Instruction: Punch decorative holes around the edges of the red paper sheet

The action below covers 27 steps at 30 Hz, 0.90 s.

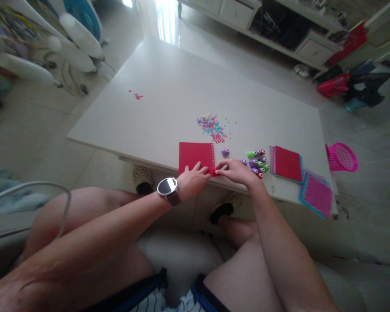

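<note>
Beneath the left hand (193, 178) lies flat red paper (195, 154), edge hole-punched.

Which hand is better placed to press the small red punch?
Probably the right hand: it holds the punch at the edge of the red paper; the left hand rests on the paper.

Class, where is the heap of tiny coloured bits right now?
In the head view, the heap lies on the white table, just beyond the far right corner of the red sheet, above and slightly left of the lone purple punch.
</note>
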Motion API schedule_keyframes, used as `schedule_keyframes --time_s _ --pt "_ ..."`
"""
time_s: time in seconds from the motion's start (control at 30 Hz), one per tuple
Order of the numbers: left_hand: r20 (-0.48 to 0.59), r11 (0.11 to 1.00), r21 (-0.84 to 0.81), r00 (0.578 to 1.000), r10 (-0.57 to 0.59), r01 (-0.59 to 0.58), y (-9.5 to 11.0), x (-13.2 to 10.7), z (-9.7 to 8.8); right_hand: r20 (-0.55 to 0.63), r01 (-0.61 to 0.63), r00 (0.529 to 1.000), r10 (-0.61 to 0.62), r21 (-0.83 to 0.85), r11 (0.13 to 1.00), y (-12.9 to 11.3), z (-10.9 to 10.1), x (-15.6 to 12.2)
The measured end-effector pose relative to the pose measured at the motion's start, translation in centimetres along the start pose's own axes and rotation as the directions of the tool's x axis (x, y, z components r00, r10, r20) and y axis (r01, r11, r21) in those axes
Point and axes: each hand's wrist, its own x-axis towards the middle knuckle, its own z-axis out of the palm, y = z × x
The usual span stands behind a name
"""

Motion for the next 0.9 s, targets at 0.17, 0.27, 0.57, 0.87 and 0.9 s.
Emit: schedule_keyframes --time_s 0.17,0.27,0.57,0.87,0.9 --pt "0.017 1.0 -0.02 1.0 0.006 -0.005 0.0 0.0 -0.1 -0.012 0.009 1.0 -0.008 0.022 1.0 -0.1 0.1 0.0" --pt "0.029 1.0 -0.02 1.0 -0.007 0.007 0.1 0.0 -0.2 -0.023 0.002 1.0 -0.001 0.023 1.0 -0.5 0.1 0.0" --pt "0.028 1.0 -0.01 1.0 -0.007 0.007 0.2 0.0 -0.2 -0.046 0.011 0.999 -0.009 0.03 0.999 -0.7 0.4 0.1" --pt "-0.023 1.0 0.01 1.0 -0.002 0.003 -0.3 0.5 1.1 -0.078 -0.066 0.994 0.076 0.127 0.99 -0.3 0.8 1.3" --pt "-0.026 1.0 0.01 1.0 -0.003 0.003 -0.4 0.6 1.3 -0.076 -0.089 0.992 0.099 0.12 0.989 -0.5 0.8 1.4"
